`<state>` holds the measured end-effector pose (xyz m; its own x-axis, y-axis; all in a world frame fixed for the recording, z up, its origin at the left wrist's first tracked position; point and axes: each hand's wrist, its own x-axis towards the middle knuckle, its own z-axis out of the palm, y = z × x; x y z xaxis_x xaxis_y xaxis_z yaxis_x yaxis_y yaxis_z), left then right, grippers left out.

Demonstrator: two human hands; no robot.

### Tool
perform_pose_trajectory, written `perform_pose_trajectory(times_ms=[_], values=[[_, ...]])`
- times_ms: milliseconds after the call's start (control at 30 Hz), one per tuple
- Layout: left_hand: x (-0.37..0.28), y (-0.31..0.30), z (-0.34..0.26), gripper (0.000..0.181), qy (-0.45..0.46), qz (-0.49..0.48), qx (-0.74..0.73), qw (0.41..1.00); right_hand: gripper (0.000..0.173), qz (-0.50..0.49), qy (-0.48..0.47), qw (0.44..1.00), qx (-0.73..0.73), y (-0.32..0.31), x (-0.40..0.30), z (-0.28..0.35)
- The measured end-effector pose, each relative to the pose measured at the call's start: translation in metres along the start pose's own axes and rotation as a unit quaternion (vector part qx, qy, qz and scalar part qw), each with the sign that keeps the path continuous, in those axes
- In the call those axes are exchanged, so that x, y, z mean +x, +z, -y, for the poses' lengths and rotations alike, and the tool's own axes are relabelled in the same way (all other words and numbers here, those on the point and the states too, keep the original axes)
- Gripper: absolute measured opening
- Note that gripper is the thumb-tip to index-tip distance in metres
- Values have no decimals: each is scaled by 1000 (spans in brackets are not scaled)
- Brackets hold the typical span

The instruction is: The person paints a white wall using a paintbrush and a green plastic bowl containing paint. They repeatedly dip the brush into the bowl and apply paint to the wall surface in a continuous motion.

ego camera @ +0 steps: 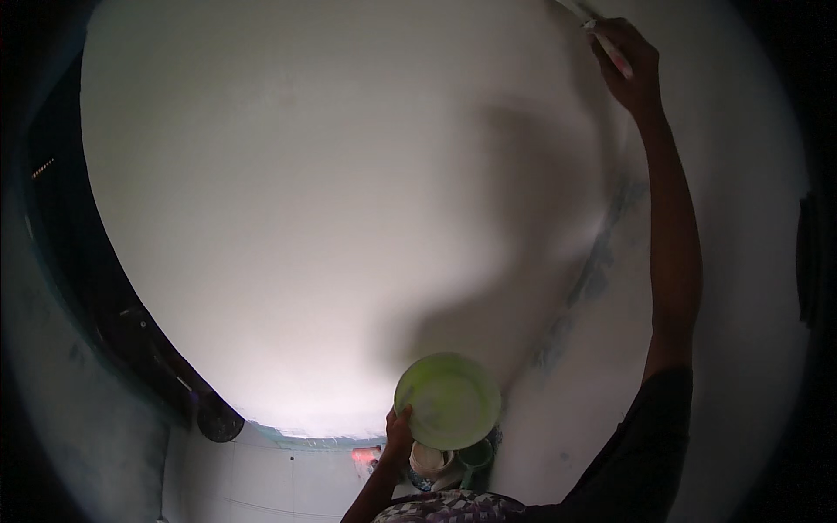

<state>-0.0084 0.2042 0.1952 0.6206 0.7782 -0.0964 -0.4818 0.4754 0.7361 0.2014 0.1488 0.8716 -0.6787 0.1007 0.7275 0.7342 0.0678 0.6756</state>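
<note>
My left hand [397, 431] holds a round green plastic plate or shallow bowl [451, 400] by its rim, with the thumb on the inner face. Pale smears show inside it. At the top right my right hand [629, 59] is raised, closed around the pale handle of a hand tool [616, 57], perhaps a paintbrush. The tool's head lies at the frame's top edge, too dim to make out, close to the white wall [294, 196]. A bluish-green strip [592, 261] runs down the wall corner below that hand.
Below the plate stand a tub with pale contents [428, 459] and a dark green container [476, 454] on the tiled floor [261, 480]. An orange object [366, 454] lies left of them. At left is a dark opening [55, 176]. A side wall [556, 418] rises at right.
</note>
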Motion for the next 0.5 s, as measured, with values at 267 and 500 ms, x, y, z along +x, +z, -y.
perform_pose_trajectory(times_ms=[267, 500], values=[[-8, 18, -1, 42, 4, 7, -59, 998, 22, 225, 193, 939, 177, -18, -58, 92], [5, 17, -14, 39, -11, -21, -5, 1000, 19, 278, 163, 913, 248, 49, -74, 101]])
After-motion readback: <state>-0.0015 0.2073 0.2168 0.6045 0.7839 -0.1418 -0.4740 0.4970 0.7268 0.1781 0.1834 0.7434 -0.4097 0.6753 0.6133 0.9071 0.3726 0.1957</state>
